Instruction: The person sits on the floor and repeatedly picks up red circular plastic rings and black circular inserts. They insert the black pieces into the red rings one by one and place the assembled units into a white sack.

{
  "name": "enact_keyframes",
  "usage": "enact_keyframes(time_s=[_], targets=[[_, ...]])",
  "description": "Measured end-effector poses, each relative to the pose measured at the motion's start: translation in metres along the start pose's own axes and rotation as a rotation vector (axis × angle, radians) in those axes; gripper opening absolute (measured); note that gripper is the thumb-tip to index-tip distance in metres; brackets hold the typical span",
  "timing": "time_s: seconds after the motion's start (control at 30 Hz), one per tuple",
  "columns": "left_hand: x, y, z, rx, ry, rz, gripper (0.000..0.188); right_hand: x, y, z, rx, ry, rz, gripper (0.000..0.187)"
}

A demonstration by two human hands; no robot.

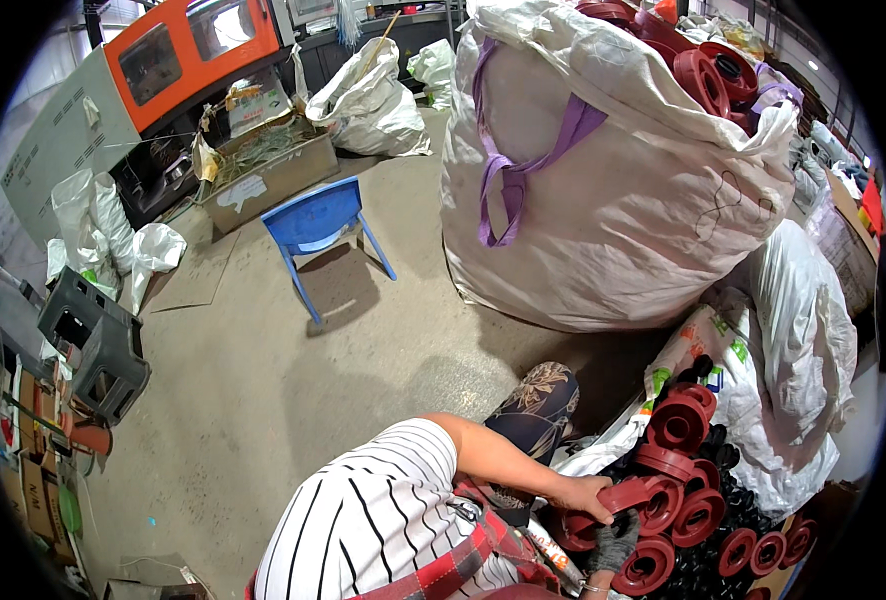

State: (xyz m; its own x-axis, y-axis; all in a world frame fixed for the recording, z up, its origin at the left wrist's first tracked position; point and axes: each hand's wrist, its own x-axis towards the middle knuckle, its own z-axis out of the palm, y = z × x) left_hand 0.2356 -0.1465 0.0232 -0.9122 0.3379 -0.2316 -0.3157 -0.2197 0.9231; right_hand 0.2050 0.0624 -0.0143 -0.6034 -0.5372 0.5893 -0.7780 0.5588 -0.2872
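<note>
My left hand point(585, 497), bare, is closed on a dark red flanged plastic ring point(625, 494), thumb and fingers gripping its near side. Just below it, my right hand point(615, 543) wears a dark grey glove and has its fingers bent up against the same ring; whether they also hold a small black part is hidden. Around both hands lie several more dark red rings point(698, 515), round with open centres. They rest on a heap of small black parts point(738, 500) on the right.
A huge white bulk bag point(603, 190) with purple straps, filled with dark red parts point(701, 82), stands ahead. White sacks point(801, 360) lean at the right. A small blue chair point(315, 222) stands on the floor, with grey stools point(103, 345) and an orange-grey machine point(193, 50) farther left.
</note>
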Motion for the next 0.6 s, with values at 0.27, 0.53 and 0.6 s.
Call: enact_keyframes(time_s=[0.27,0.53,0.6], targets=[[0.005,-0.001,-0.001,0.127,0.06,-0.034,0.056,0.035,-0.062,-0.035,0.419,-0.182,0.512,0.059],[0.014,-0.024,-0.005,-0.372,-0.156,-0.079,0.049,0.013,-0.036,-0.022,0.437,-0.261,0.472,0.06],[0.013,-0.02,-0.002,-0.289,-0.082,-0.09,0.058,0.028,-0.046,-0.037,0.473,-0.308,0.582,0.06]])
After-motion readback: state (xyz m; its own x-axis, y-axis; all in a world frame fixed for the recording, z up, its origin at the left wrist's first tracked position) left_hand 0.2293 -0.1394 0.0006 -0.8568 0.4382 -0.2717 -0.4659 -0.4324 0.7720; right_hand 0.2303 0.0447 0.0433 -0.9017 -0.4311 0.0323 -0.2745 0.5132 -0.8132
